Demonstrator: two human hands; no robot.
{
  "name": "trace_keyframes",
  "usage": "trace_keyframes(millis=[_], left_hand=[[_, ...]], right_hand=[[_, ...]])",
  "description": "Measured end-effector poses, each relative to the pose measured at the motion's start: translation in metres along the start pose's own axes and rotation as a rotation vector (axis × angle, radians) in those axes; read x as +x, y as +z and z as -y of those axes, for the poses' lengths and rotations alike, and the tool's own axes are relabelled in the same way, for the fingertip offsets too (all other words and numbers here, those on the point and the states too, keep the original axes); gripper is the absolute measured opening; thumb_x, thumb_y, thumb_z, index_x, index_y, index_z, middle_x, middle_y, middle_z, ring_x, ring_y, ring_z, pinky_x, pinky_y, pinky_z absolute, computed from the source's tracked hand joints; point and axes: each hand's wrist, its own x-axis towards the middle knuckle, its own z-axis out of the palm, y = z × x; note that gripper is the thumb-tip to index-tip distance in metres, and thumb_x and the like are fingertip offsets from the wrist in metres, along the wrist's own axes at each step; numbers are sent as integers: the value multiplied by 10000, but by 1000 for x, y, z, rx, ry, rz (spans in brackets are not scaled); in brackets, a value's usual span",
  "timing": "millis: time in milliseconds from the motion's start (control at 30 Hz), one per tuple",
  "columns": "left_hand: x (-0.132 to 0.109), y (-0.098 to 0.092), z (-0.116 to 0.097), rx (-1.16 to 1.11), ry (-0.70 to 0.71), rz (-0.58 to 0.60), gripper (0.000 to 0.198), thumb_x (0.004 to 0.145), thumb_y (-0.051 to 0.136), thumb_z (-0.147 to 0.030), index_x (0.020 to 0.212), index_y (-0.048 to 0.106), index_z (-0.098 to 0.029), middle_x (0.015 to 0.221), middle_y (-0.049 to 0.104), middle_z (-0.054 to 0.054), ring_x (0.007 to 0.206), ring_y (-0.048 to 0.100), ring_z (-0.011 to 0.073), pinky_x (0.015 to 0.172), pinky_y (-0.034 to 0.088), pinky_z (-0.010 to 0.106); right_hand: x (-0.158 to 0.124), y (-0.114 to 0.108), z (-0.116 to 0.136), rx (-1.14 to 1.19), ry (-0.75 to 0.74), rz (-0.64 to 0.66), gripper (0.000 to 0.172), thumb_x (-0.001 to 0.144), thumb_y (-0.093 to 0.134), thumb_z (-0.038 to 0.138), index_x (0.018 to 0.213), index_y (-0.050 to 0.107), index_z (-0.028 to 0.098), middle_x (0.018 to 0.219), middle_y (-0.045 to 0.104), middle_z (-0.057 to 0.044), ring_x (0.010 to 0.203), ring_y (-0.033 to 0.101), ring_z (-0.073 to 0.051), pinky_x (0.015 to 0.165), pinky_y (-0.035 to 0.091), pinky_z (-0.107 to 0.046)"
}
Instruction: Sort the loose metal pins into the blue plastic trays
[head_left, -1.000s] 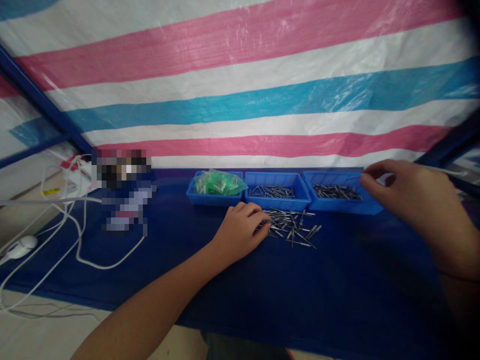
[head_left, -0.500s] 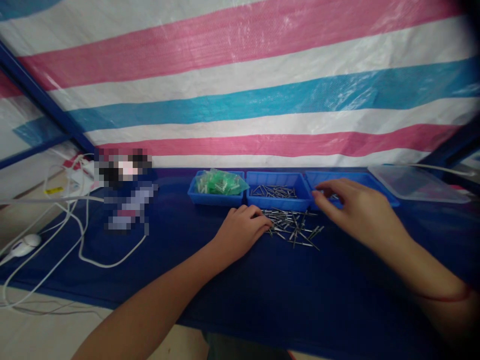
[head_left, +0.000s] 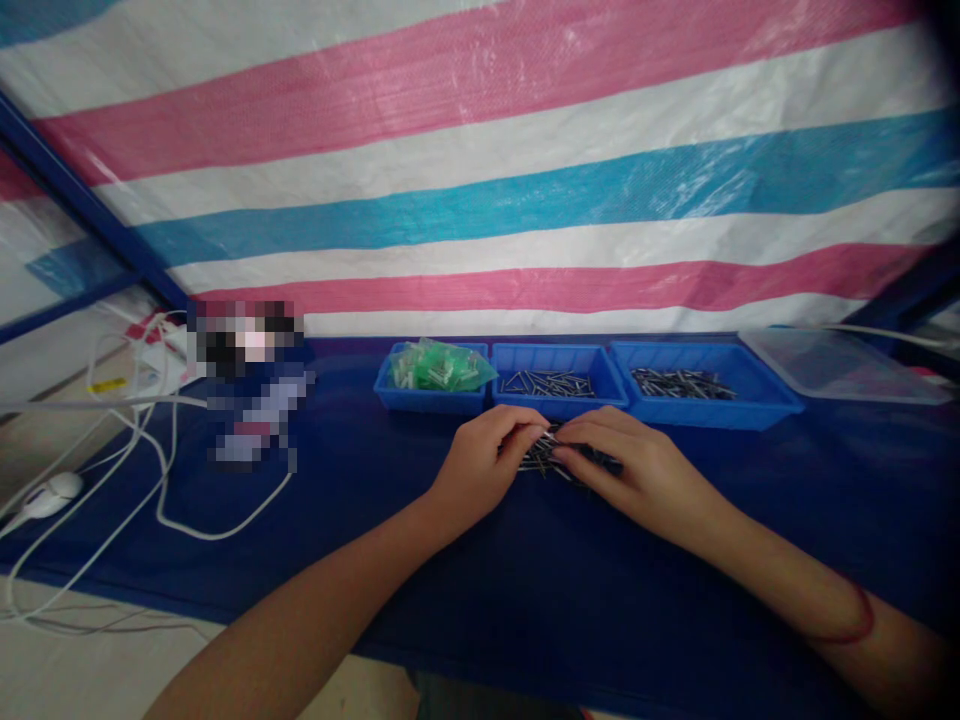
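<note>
My left hand (head_left: 487, 452) is at the left side of a loose pile of silver blind rivets (head_left: 536, 460) on the blue table. Its thumb and forefinger are pinched together, with a shiny rivet end at their tips. My right hand (head_left: 637, 462) comes in from the other side, its curled fingers and thumb almost meeting the left fingertips over the pile. What the right fingers hold is too small and covered to make out. Both hands hide much of the pile. Just behind them stands a blue bin (head_left: 559, 402) with more thin metal rivets in it.
A right-hand blue bin (head_left: 757, 412) holds a heap of rivets; the left one (head_left: 431, 402) holds a green-and-clear plastic bag (head_left: 442, 368). A clear plastic lid (head_left: 847, 368) lies at far right. White cables (head_left: 195, 530) loop over the left side. A striped sheet (head_left: 480, 220) hangs behind.
My right hand has moved left and down from the right-hand bin to the rivet pile, where it meets my left hand. The left hand has barely shifted and is now pinched.
</note>
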Motion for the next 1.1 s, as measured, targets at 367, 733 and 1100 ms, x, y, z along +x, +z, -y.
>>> trace_keyframes(millis=[367, 733, 1100], left_hand=[[-4, 8, -4, -216, -170, 11, 140, 831, 611, -254, 923, 647, -155, 896, 701, 34, 795, 646, 142, 733, 489, 228], [-4, 4, -6, -110, -29, 146, 189, 888, 535, -291, 943, 648, -149, 848, 637, 39, 743, 568, 124, 695, 448, 232], [-4, 5, -3, -94, -45, 14, 176, 860, 576, -335, 901, 591, -164, 878, 608, 37, 786, 567, 141, 724, 462, 262]], right_hand=[[-1, 6, -1, 438, 393, -285, 182, 792, 645, 393, 798, 655, 212, 740, 650, -14, 651, 588, -146, 585, 473, -270], [-1, 4, 7, 394, 303, -168, 172, 834, 594, 367, 821, 657, 207, 789, 656, -48, 742, 611, -182, 604, 469, -290], [1, -4, 2, 204, 147, -66, 147, 881, 531, 299, 875, 642, 203, 751, 622, -25, 594, 524, -120, 531, 413, -260]])
